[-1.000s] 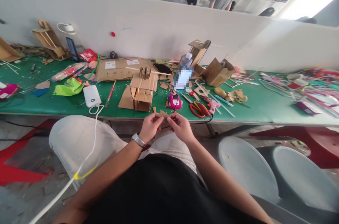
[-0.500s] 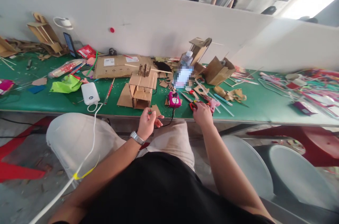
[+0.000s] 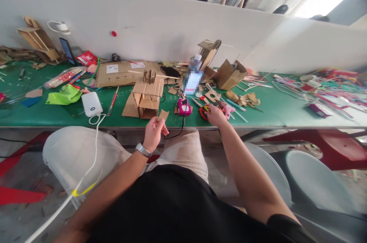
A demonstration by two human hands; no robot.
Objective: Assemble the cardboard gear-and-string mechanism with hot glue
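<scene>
My left hand (image 3: 153,132), with a watch at the wrist, pinches a small cardboard piece (image 3: 163,115) at the table's front edge. Just behind it stands a cardboard structure (image 3: 147,92) with open compartments. My right hand (image 3: 215,116) is closed over the red-and-black handles of a pair of scissors (image 3: 203,113), whose blades lie toward the back left. Close by on the right is a pink glue gun (image 3: 229,110), partly hidden by the hand. Between my hands sits a magenta device (image 3: 184,107) with a black cable.
On the green table (image 3: 275,114) are a white power bank (image 3: 91,104) with a white cable, a flat cardboard sheet (image 3: 120,78), a bottle (image 3: 195,63), a phone (image 3: 192,83), a cardboard box (image 3: 230,75) and many straws and scraps. Stools (image 3: 315,181) stand right and left.
The whole view has shifted slightly. My left hand has raised the cardboard piece a little and tilted it. My right hand's fingers have closed further round the scissors' handles.
</scene>
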